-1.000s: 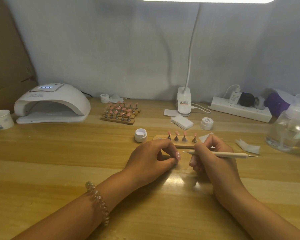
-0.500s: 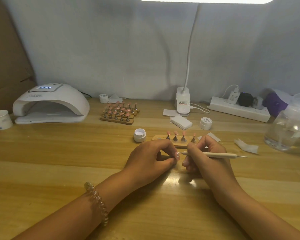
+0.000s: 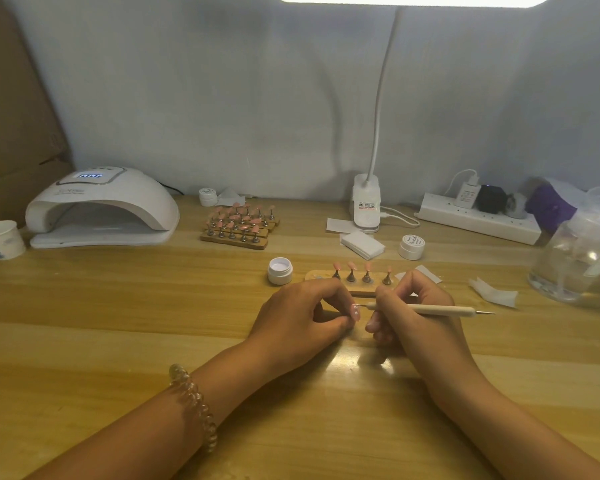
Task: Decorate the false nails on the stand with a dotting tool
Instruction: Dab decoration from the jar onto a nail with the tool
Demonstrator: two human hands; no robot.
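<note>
Dotting a hand-held nail, both grips low over the surface [image 3: 118, 341].
Right grip [image 3: 413, 306] curled round the dotting tool [image 3: 437, 309], metal tip at the pink false nail [image 3: 355, 311] pinched in the left grip [image 3: 302, 317] just beside it. Directly behind both grips, the wooden stand [image 3: 359, 291] with four more pink nails [image 3: 351, 265] upright on holders. Beyond the left grip, an open white pot [image 3: 280, 270]; beyond the right grip, a closed pot [image 3: 411, 247], a stack of wipes [image 3: 361, 244] and the lamp base [image 3: 367, 207]. Well off to the left grip's side, another loaded stand [image 3: 239, 233] and the curing lamp [image 3: 101, 206]; well off to the right grip's side, a power strip [image 3: 478, 221] and a clear jar [image 3: 579, 261].
</note>
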